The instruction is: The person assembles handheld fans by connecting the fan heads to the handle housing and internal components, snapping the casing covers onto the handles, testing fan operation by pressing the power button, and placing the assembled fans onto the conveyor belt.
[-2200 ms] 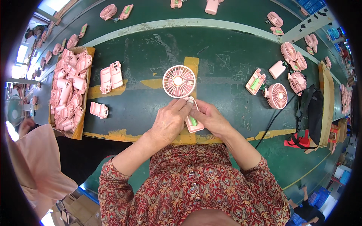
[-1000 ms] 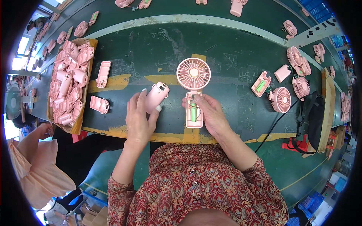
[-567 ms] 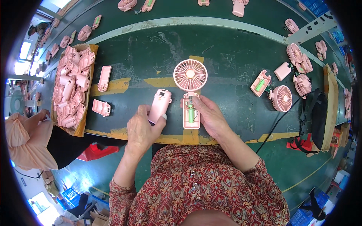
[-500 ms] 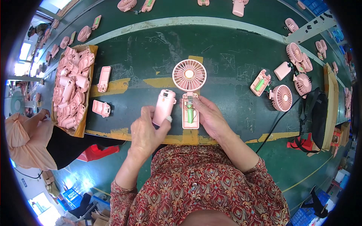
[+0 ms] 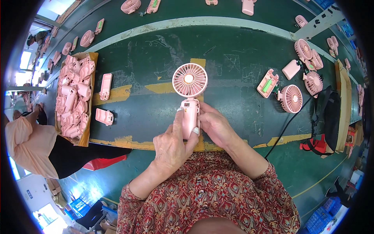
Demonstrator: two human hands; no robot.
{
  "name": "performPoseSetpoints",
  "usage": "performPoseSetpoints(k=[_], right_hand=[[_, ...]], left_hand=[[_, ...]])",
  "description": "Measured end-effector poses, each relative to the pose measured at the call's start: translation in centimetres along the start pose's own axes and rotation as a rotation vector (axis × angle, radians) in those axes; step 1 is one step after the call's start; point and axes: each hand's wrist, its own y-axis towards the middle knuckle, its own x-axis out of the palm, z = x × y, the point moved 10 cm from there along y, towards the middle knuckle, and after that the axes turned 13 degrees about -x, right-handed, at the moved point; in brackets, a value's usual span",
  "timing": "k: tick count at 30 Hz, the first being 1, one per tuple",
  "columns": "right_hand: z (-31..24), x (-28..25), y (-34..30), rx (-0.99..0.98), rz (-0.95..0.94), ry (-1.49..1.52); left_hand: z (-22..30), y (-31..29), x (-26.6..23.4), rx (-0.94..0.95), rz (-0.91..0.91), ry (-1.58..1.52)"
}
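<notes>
Fan in hand: pink handheld fan [image 5: 189, 79], round grille flat toward the camera and pointing away from the person, sitting roughly mid-bench near the front edge
Handle cover: pink front shell [image 5: 190, 121] lying over the fan's handle, small dark window near its top; can't really make out from up here if it's fully seated
Left hand: the left hand [image 5: 170, 150] has that cover pinched, index finger along its left side, thumb down at the lower right
Right hand: the right hand [image 5: 216, 125] is half curled right beside the handle's right edge, fingertips tucked out of sight, so I can't tell if it's closed on anything
Box o' parts: cardboard box [image 5: 85, 136] over on the left, heaped with loose pink shells [image 5: 72, 97]
Strays by the box: two shell halves on the bench, a long one [image 5: 105, 86] and a shorter one [image 5: 104, 116] nearer the person
Right side pile: a few more fans [image 5: 291, 99], an open handle with a green battery [image 5: 267, 85], plus a smooth closed-looking shell [image 5: 291, 69]
Far right: black bag [image 5: 332, 117] with a black cable [image 5: 290, 121] trailing off the bench edge
Bench: dark green bench top [image 5: 144, 117], scuffed, with worn yellow tape [image 5: 117, 94]
Neighbour: someone in a peach top [image 5: 33, 142] off to the left
</notes>
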Motion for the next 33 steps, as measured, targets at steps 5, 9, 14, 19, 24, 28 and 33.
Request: performPoseSetpoints(k=[5,9,14,19,24,28,33], right_hand=[[0.1,0.3,-0.1,0.007,-0.031,-0.049],[0.2,0.4,-0.2,-0.008,-0.031,-0.055],[0.1,0.7,-0.1,-0.016,-0.087,-0.111],[-0.1,1.4,-0.1,-0.014,-0.114,-0.191],[0.2,1.2,-0.1,-0.012,-0.129,-0.222],[0.4,1.2,0.0,-0.027,-0.13,-0.247],[0.3,1.4,-0.4,-0.054,-0.125,-0.303]], left_hand=[[0.2,-0.2,0.0,0.029,0.024,0.044],[0.3,-0.2,0.0,0.043,0.027,0.062],[0.3,-0.1,0.1,0.046,0.013,0.066],[-0.4,-0.1,0.2,0.065,0.008,0.035],[-0.5,0.0,0.2,0.144,0.008,-0.03],[-0.8,0.2,-0.1,0.134,-0.013,-0.04],[-0.8,0.0,0.0,0.126,-0.022,-0.011]])
